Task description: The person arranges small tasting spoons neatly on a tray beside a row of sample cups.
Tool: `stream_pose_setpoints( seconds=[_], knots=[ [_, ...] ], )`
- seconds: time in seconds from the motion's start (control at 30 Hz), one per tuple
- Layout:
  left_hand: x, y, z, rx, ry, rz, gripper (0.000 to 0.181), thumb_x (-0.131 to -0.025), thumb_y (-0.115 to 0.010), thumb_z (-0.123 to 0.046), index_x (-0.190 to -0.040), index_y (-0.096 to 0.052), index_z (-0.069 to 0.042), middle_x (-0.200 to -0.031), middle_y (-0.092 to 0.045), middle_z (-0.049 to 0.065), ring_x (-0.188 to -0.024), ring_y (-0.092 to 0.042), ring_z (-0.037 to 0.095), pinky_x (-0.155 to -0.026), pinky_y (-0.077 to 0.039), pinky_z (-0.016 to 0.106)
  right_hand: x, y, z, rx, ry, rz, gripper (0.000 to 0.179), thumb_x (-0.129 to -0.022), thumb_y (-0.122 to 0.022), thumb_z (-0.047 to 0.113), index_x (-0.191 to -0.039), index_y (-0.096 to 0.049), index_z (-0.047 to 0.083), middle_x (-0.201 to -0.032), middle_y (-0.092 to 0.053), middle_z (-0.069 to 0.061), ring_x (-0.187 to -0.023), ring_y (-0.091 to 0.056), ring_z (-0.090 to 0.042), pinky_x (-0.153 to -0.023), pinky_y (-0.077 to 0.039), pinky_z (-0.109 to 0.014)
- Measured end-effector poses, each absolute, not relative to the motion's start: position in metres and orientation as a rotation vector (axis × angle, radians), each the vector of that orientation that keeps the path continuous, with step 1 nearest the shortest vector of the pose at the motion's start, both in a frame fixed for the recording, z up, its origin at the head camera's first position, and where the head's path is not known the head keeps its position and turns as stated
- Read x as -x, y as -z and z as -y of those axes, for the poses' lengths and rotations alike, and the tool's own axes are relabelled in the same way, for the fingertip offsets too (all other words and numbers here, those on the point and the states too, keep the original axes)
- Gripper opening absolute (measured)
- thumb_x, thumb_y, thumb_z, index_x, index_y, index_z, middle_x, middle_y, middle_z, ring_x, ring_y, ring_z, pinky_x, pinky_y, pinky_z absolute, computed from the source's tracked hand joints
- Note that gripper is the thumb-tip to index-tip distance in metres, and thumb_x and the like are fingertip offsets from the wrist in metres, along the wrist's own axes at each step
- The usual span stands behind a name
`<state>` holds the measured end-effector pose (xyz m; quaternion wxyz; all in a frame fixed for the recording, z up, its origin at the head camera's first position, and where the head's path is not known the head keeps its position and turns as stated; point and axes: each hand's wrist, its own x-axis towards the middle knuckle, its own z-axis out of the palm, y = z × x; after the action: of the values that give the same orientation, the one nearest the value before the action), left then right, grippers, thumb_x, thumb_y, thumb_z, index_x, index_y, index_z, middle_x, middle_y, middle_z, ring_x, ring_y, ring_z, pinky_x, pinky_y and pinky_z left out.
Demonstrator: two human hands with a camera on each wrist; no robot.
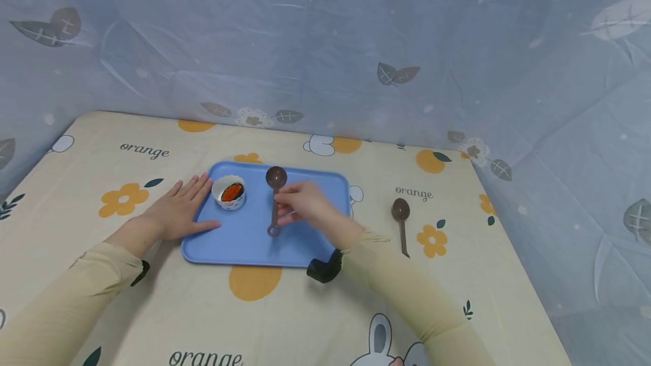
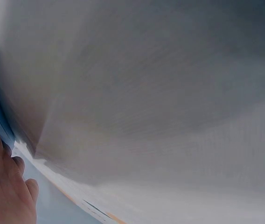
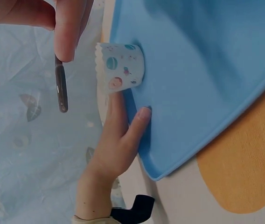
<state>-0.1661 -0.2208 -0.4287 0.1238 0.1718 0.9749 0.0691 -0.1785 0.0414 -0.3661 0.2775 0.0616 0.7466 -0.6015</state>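
Note:
My left hand (image 1: 175, 212) lies with straight fingers along the left rim of the blue tray (image 1: 254, 250), thumb reaching over it. Between thumb and fingers, my right hand (image 1: 308, 203) pinches the handle of a brown spoon (image 1: 276, 177) with a round bowl and a ring at the handle's end. It is held over the middle of the tray. A small white paper baking cup (image 3: 123, 65) with a scalloped rim and printed pattern stands in the tray's far left part, near my left fingertips. Inside it is an orange-red piece (image 1: 232, 192) with a black edge.
Another brown spoon (image 1: 400, 209) lies on the patterned tablecloth (image 1: 325, 321) to the right of the tray, beyond my right forearm. A blue-grey cloth (image 1: 325, 61) hangs behind the table and along its right side.

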Motion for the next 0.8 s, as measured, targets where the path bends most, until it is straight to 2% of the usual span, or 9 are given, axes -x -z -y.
stream_pose_setpoints(
  seconds=[0.2,0.5,0.8],
  knots=[
    [0.166,0.428,0.22,-0.495,-0.203,-2.838,0.107,-0.081,-0.047,-0.07,-0.146,-0.01,0.006,-0.154,-0.007,0.028,-0.141,-0.009,0.045,-0.114,-0.004,0.061,0.176,0.372,-0.031,-0.174,1.588,-2.041,0.02,-0.091,-0.056,0.006,-0.106,-0.061,-0.006,-0.072,-0.057,-0.006,-0.058,-0.058,-0.012,-0.058,-0.058,-0.028],
    [0.166,0.429,0.22,-0.497,-0.182,-2.851,0.106,-0.081,-0.049,-0.068,-0.146,-0.011,0.006,-0.154,-0.008,0.028,-0.141,-0.01,0.046,-0.115,-0.006,0.06,0.171,0.384,-0.018,-0.18,1.617,-2.054,0.025,-0.09,-0.055,0.001,-0.111,-0.059,-0.01,-0.067,-0.054,-0.007,-0.051,-0.056,-0.013,-0.055,-0.058,-0.029],
    [0.166,0.43,0.223,-0.525,-0.175,-2.858,0.105,-0.082,-0.047,-0.068,-0.146,-0.011,0.007,-0.154,-0.008,0.027,-0.142,-0.011,0.045,-0.115,-0.008,0.06,0.169,0.392,-0.011,-0.188,1.577,-2.09,0.026,-0.091,-0.054,0.002,-0.114,-0.058,-0.009,-0.067,-0.055,-0.007,-0.049,-0.056,-0.012,-0.054,-0.058,-0.03]
  ],
)
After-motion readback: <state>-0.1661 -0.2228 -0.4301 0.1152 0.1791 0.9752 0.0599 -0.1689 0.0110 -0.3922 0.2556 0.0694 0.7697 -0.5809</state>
